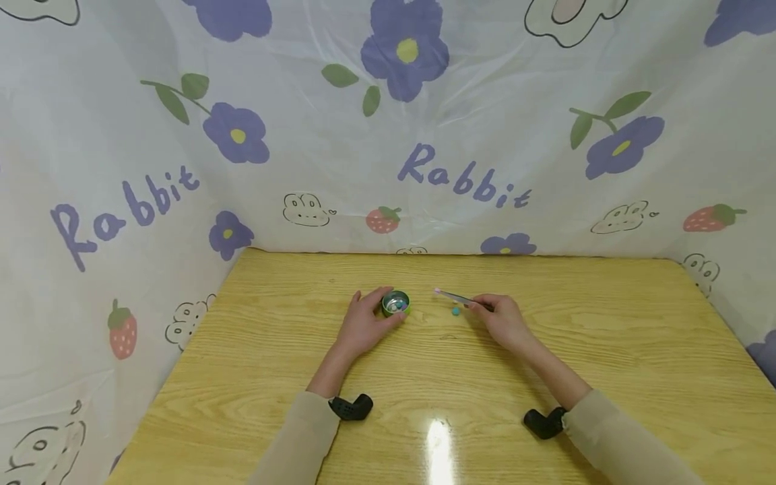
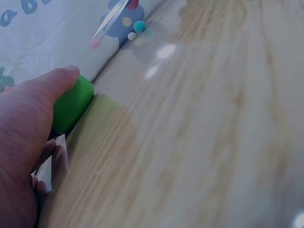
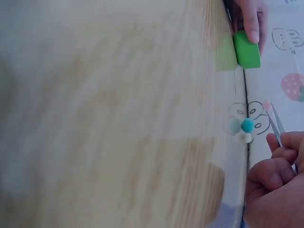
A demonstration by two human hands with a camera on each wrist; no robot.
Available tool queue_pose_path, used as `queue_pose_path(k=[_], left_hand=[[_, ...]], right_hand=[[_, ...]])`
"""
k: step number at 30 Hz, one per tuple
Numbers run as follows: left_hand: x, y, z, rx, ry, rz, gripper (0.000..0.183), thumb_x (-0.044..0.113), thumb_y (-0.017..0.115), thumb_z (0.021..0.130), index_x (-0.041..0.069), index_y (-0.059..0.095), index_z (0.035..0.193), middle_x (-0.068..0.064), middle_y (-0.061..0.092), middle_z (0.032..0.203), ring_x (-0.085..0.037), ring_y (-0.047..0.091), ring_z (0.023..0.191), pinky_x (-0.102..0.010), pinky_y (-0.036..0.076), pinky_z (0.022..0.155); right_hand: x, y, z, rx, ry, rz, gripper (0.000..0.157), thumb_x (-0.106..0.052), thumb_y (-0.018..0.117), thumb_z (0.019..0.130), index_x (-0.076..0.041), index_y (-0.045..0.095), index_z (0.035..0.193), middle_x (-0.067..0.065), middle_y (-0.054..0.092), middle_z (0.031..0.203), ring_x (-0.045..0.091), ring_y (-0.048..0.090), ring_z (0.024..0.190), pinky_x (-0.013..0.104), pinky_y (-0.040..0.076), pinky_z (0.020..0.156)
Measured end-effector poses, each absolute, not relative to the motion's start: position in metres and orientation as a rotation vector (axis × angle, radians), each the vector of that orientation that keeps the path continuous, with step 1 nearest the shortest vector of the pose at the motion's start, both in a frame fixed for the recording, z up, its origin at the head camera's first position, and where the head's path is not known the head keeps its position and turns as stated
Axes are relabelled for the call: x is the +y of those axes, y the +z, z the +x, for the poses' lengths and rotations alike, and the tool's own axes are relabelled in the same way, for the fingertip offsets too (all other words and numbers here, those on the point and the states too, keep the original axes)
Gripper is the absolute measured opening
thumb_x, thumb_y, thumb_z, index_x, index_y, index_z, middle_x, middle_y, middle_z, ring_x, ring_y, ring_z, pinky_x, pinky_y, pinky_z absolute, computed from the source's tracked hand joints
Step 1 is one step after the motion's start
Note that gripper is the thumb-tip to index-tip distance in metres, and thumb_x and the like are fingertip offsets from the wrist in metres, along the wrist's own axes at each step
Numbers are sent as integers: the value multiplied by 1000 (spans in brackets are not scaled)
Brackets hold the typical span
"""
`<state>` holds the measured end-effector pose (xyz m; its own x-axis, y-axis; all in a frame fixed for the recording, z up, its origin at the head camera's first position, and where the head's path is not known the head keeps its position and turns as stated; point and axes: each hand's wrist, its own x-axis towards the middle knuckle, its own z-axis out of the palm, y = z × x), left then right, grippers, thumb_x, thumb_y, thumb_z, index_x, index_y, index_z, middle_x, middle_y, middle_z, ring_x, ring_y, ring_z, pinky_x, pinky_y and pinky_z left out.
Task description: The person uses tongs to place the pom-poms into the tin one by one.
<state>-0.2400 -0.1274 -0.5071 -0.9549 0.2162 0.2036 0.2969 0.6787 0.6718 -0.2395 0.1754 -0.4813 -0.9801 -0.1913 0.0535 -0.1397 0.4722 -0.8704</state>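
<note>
My left hand [image 1: 366,322] holds a small round green tin [image 1: 389,315] on the table, thumb on one side and fingers round the other. Several small balls, white and blue among them, lie inside the tin. In my right hand [image 1: 503,323] is a pair of metal tweezers [image 1: 455,297], with a small pink ball [image 1: 436,290] pinched at the tips, raised above the table in the right wrist view. Below the tweezers a teal ball [image 3: 247,125] and a smaller white ball [image 3: 246,137] rest on the table.
The wooden table [image 1: 291,431] reaches back to a white cloth [image 1: 339,148] printed with flowers, strawberries and rabbits. Black wrist devices [image 1: 354,407] sit at both sleeve cuffs. A bright reflection shows near the table's front.
</note>
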Motion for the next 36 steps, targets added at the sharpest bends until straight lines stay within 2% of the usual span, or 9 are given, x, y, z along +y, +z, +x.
queue_pose_path(k=[11,19,24,29,36], left_hand=[[-127,-507,-240,-2769,-1140,-432,64,39,76,94,9,57,146,-10,64,138,-29,59,129,-51,10,126],[-128,-508,-239,-2766,-1135,-433,64,39,76,94,8,57,146,-11,63,139,-30,58,129,-52,11,126],[-130,-509,-241,-2769,-1129,-412,63,40,76,94,10,58,146,-9,64,138,-28,59,129,-50,10,126],[-130,-509,-241,-2743,-1121,-420,61,38,77,94,9,59,144,-10,66,134,-30,61,126,-54,12,125],[-126,-507,-239,-2759,-1144,-396,62,39,77,93,10,58,145,-12,64,138,-37,54,133,-56,13,125]], right_hand=[[164,-482,-240,2660,-1574,-333,23,-11,61,105,7,73,113,16,67,91,18,43,68,25,32,55],[154,-479,-237,2620,-1612,-355,23,-9,62,104,9,73,113,14,61,81,15,40,64,24,31,54],[144,-477,-237,2577,-1633,-359,22,-9,62,104,8,74,112,17,66,88,15,40,64,25,32,55],[133,-477,-236,2589,-1584,-429,21,-10,62,104,5,75,112,17,70,94,17,42,65,26,34,57],[127,-476,-232,2604,-1555,-467,20,-9,63,103,5,75,112,15,72,95,18,49,69,26,39,57]])
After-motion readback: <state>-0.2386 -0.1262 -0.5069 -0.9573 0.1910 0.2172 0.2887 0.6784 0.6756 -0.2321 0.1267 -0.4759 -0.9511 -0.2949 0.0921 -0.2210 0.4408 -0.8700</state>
